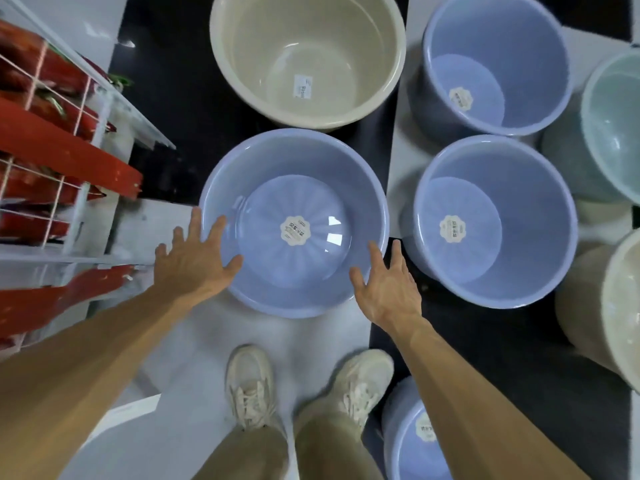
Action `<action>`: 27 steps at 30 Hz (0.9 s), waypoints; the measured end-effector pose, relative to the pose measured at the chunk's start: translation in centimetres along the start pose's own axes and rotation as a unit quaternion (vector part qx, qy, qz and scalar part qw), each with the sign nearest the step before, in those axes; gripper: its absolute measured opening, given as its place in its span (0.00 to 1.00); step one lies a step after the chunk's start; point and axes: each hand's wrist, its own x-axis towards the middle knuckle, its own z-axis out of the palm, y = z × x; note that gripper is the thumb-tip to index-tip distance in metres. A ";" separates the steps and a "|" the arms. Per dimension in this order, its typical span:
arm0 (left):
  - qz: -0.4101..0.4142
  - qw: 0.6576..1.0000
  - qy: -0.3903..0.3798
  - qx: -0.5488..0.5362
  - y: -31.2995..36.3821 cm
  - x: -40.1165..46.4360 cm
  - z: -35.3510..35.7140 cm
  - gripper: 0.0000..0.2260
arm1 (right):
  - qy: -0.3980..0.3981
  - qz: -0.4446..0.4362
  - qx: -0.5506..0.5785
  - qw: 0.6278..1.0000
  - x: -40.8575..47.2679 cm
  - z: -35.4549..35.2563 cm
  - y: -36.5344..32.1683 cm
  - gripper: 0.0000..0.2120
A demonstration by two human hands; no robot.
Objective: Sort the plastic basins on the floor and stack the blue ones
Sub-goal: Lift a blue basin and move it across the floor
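A wide blue basin (pixel 263 161) with a round label in its bottom sits on the floor straight ahead of my feet. My left hand (pixel 194 261) hovers open over its near left rim, fingers spread. My right hand (pixel 389 289) is open at its near right rim. Neither hand holds anything. Two deeper blue basins stand to the right, one (pixel 495 271) close by and another (pixel 498 39) behind it. A further blue basin (pixel 408 455) is partly hidden by my right forearm at the bottom.
A cream basin (pixel 263 39) stands just beyond the wide blue one. A pale green basin (pixel 609 133) and a beige basin (pixel 602 323) are cut off at the right edge. A white wire shelf (pixel 83 126) with red packets runs along the left. My shoes (pixel 252 379) stand on the tiled floor.
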 end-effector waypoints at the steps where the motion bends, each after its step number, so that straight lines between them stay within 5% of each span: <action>1: -0.006 1.000 -0.005 -0.008 -0.3 1.1 0.6 0.35 | 0.003 0.008 0.002 1.000 1.1 0.6 0.0 0.30; 8: -0.108 0.971 -0.063 -0.203 -0.3 6.2 4.8 0.34 | -0.040 0.105 0.129 0.985 7.6 4.8 0.9 0.28; 16: -0.141 0.955 0.078 -0.248 0.9 4.2 2.7 0.26 | 0.085 0.150 0.267 0.948 6.6 3.3 0.6 0.25; 21: -0.158 0.945 0.120 -0.261 2.8 1.7 -2.7 0.21 | 0.110 0.132 0.242 0.955 3.8 -2.0 0.6 0.25; 27: -0.076 0.917 0.224 -0.321 7.4 -1.1 -10.4 0.16 | 0.195 0.104 0.231 0.948 0.2 -9.1 2.6 0.23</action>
